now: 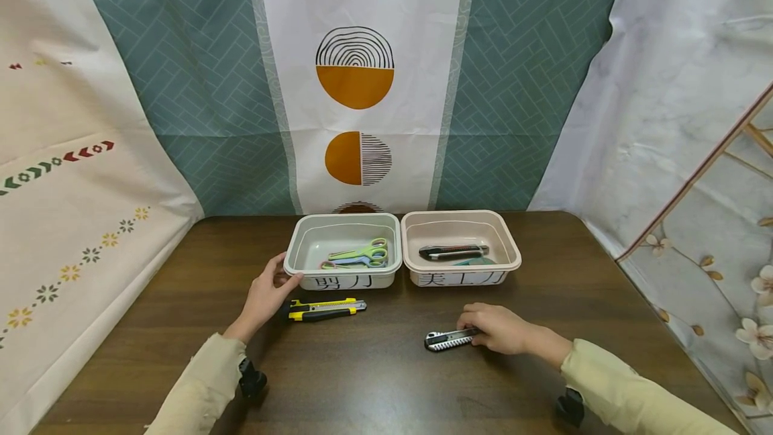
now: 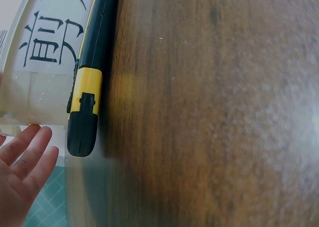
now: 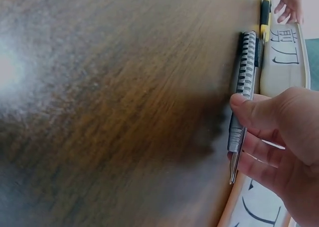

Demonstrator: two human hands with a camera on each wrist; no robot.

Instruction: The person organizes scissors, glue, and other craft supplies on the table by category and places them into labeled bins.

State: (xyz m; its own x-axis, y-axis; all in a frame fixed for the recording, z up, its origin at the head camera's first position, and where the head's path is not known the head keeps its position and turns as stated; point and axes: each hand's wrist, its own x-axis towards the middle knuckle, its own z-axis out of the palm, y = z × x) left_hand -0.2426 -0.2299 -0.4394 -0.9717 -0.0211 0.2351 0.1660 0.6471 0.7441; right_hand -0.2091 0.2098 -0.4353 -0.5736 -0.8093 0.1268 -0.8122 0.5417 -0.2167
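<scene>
My right hand (image 1: 492, 327) pinches a silver-and-black utility knife (image 1: 445, 339) between thumb and fingers, low over the table. In the right wrist view that knife (image 3: 245, 70) has a ribbed metal body. At the front left corner of the grey-green bin (image 1: 345, 221), my left hand (image 1: 268, 291) touches the rim with fairly straight fingers. Several scissors (image 1: 362, 255) lie in this bin. A yellow-and-black utility knife (image 1: 326, 309) rests on the table just in front of it; its black end (image 2: 83, 132) shows near the left fingers.
A pink bin (image 1: 459, 219) stands right beside the grey-green one. Inside it lie dark utility knives (image 1: 453, 252) and a teal item (image 1: 475, 262). Both bins carry labels with Chinese characters. The brown table (image 1: 374, 388) meets hanging cloths at the back and sides.
</scene>
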